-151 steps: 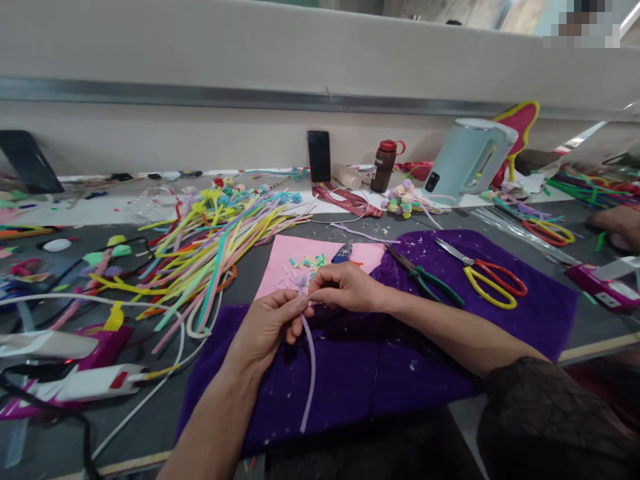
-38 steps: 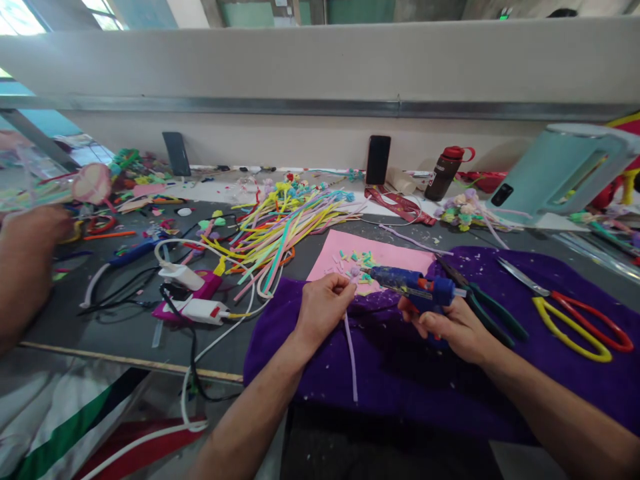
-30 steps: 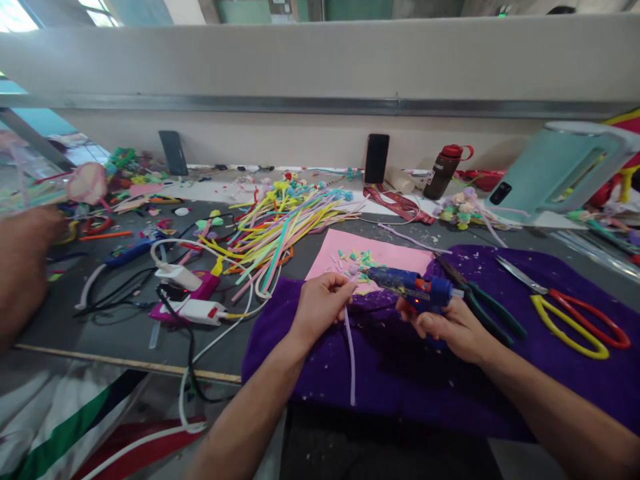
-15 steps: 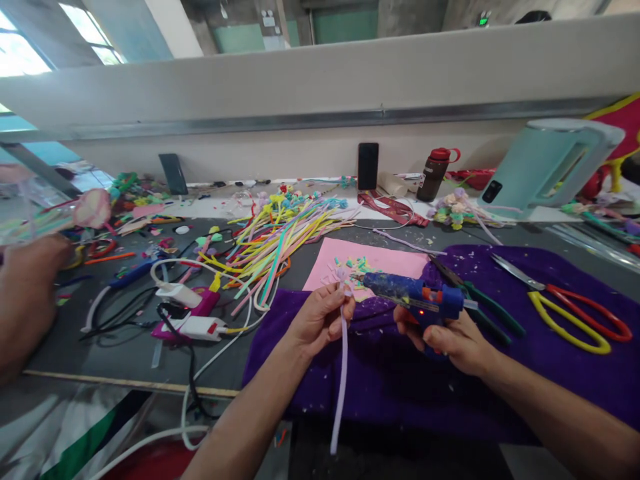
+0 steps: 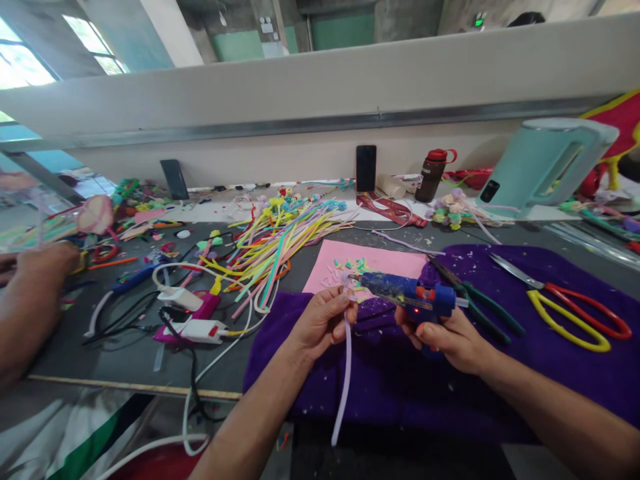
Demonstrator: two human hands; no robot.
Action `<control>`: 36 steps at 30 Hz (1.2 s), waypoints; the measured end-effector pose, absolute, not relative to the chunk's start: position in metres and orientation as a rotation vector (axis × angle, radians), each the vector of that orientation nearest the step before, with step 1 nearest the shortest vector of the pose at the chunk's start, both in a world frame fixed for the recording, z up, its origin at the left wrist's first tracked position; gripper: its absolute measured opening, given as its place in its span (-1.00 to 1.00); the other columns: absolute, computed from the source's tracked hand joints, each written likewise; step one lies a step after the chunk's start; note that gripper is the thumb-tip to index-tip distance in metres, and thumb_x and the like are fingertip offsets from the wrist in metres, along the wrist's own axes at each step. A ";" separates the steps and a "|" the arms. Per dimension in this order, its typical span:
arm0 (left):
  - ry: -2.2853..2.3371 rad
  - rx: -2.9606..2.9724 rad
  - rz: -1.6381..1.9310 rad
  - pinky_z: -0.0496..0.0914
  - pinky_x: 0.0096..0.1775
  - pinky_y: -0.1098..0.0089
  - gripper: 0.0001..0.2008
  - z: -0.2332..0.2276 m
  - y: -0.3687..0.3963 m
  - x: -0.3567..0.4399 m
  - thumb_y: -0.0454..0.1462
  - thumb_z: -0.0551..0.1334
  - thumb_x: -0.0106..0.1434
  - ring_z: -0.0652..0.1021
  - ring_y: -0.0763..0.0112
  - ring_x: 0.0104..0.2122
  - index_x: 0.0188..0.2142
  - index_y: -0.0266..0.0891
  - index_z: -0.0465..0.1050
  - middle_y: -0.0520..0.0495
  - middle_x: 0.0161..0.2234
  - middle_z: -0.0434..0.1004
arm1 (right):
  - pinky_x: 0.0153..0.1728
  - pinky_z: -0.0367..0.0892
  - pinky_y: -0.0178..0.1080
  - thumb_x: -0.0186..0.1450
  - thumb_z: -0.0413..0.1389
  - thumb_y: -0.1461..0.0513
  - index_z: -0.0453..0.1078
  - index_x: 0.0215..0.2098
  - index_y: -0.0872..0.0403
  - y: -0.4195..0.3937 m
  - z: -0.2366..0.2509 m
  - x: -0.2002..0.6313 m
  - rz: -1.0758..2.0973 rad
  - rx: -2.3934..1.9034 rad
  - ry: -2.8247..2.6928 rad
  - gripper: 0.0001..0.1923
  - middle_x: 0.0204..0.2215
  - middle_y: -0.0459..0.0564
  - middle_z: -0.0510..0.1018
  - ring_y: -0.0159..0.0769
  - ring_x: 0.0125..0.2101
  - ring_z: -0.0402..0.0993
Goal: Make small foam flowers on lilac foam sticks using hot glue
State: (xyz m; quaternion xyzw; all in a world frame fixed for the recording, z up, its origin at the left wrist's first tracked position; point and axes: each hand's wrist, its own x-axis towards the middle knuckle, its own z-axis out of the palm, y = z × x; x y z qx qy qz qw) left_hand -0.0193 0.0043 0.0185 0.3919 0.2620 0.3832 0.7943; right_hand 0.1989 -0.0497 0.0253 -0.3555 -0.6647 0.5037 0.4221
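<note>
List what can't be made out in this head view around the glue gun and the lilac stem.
- Glue gun handle: hidden inside the right hand.
- Lilac stem top: too small and partly behind the left hand fingers; contact with the nozzle can't be told.
- Co-worker's hand: blurred, arm cut by the left edge.
- Kettle: base hidden by clutter.

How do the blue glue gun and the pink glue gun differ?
The blue glue gun is held in the right hand above the purple cloth; the pink glue gun lies untouched on the grey table. The blue one shows a small red light; no light is visible on the pink one. The blue one's nozzle points at the lilac stem in the left hand.
</note>
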 end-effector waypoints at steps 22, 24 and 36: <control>0.592 0.833 0.865 0.02 -0.80 0.65 -0.83 0.020 0.005 -0.021 -0.25 0.26 0.08 0.22 0.72 -0.83 -0.49 -0.32 0.33 0.07 -0.64 0.41 | -0.60 0.12 -0.37 0.18 0.05 -0.01 0.33 -0.47 0.14 -0.052 0.034 0.198 1.242 -0.966 -1.819 -0.64 -0.63 -0.11 0.24 -0.44 -0.60 0.13; 0.597 0.837 0.863 0.02 -0.80 0.65 -0.83 0.021 0.005 -0.021 -0.25 0.26 0.08 0.22 0.72 -0.83 -0.47 -0.32 0.33 0.06 -0.64 0.41 | -0.60 0.11 -0.37 0.19 0.04 -0.01 0.32 -0.47 0.14 -0.052 0.033 0.199 1.242 -0.966 -1.822 -0.64 -0.63 -0.11 0.23 -0.44 -0.60 0.12; 0.645 0.859 0.847 0.02 -0.80 0.65 -0.81 0.022 0.005 -0.019 -0.23 0.27 0.07 0.21 0.71 -0.84 -0.46 -0.32 0.33 0.07 -0.66 0.40 | -0.59 0.11 -0.38 0.19 0.02 -0.03 0.29 -0.48 0.14 -0.051 0.032 0.199 1.203 -1.003 -1.862 -0.61 -0.62 -0.12 0.21 -0.45 -0.59 0.12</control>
